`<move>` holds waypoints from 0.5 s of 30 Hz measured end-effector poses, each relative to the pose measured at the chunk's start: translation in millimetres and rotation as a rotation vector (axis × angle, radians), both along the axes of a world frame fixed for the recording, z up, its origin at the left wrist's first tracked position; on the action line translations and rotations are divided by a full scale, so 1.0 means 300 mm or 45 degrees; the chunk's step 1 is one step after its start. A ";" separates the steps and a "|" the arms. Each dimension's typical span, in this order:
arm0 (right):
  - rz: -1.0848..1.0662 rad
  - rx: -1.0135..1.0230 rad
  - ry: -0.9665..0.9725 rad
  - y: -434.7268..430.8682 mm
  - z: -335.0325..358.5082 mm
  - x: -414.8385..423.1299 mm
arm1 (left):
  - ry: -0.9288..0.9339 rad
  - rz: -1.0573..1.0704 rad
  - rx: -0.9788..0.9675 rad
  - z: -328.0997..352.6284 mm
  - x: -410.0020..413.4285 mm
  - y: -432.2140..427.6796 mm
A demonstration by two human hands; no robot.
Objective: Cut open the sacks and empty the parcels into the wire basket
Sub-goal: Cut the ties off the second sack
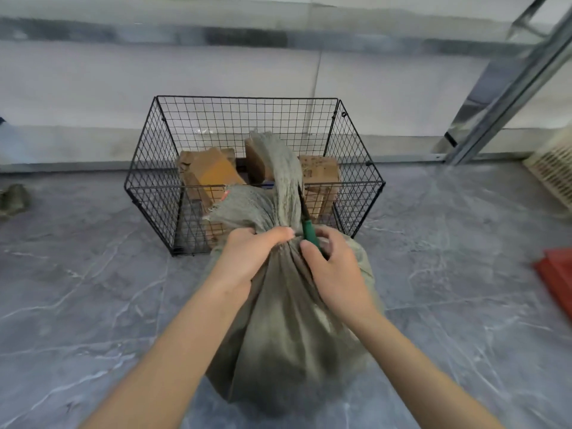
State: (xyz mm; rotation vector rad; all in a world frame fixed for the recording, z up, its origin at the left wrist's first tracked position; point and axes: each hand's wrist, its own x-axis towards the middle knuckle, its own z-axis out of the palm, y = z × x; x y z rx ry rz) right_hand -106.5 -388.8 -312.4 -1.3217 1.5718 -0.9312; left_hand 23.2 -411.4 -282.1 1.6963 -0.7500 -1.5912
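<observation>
A grey-green woven sack [288, 335] is stood on grey marbled floor [93, 289], its bunched neck clenched by the left hand [244, 261], a green-handled tool [309, 232] gripped by the right hand [334, 274]. Just beyond, parcels [213, 171] are held in the wire basket [154, 205], before a pale wall [154, 72].

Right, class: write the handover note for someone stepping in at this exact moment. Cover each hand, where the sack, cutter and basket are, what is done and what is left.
Left hand: grips the bunched neck of the sack.
Right hand: holds the green-handled cutter against that neck, blade pointing up.
The sack stands full on the floor, touching the front of the wire basket.
Done: several cardboard parcels already lie in the basket.
Left: cut this sack open at the neck and tip its contents into the basket. Whether more sacks wait is not clear.
</observation>
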 end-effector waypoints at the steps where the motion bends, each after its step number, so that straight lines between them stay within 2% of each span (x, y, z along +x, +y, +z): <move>1: 0.002 0.044 -0.030 0.001 0.012 -0.013 | -0.010 -0.023 0.024 -0.001 0.001 -0.002; 5: 0.044 0.230 -0.227 0.013 0.063 -0.069 | -0.065 -0.086 0.049 -0.013 0.007 0.008; 8: 0.102 0.287 -0.262 0.016 0.081 -0.093 | -0.090 -0.091 0.039 -0.023 0.010 0.012; 11: 0.132 0.231 -0.157 0.025 0.086 -0.096 | -0.050 -0.084 0.024 -0.028 0.010 0.014; 15: 0.129 -0.060 0.114 0.047 0.088 -0.114 | 0.015 -0.006 -0.025 -0.032 0.013 0.014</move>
